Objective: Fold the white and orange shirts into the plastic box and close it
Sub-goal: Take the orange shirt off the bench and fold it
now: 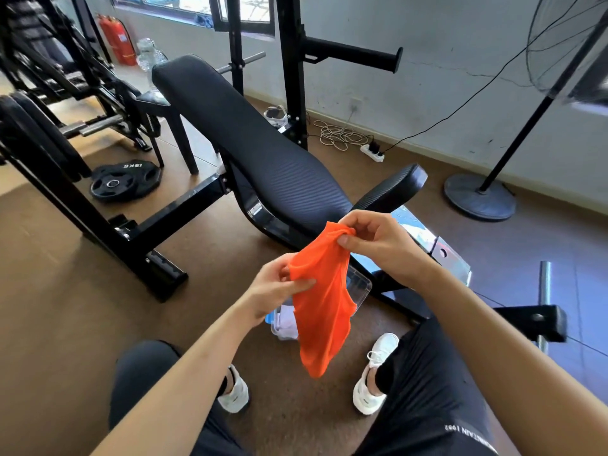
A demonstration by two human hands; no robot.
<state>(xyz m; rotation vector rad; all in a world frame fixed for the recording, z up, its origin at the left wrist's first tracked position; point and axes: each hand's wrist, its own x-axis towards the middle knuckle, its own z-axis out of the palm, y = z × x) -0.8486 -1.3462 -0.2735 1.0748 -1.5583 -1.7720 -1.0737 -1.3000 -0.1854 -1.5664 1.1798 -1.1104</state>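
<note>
The orange shirt (320,307) hangs in the air between my knees, bunched at the top. My right hand (378,245) pinches its upper edge, and my left hand (279,287) grips the cloth lower and to the left. Below the shirt, a clear plastic box (360,286) with a blue clip sits on the floor, mostly hidden by the cloth. A white shirt (286,320) lies inside the box at its near end. The box lid is not visible.
A black incline bench (250,136) stands ahead, with its frame (164,232) reaching left. A weight plate (125,181) lies on the floor at left. A fan stand (478,195) and power strip (373,152) sit by the wall. My white shoes (375,373) flank the box.
</note>
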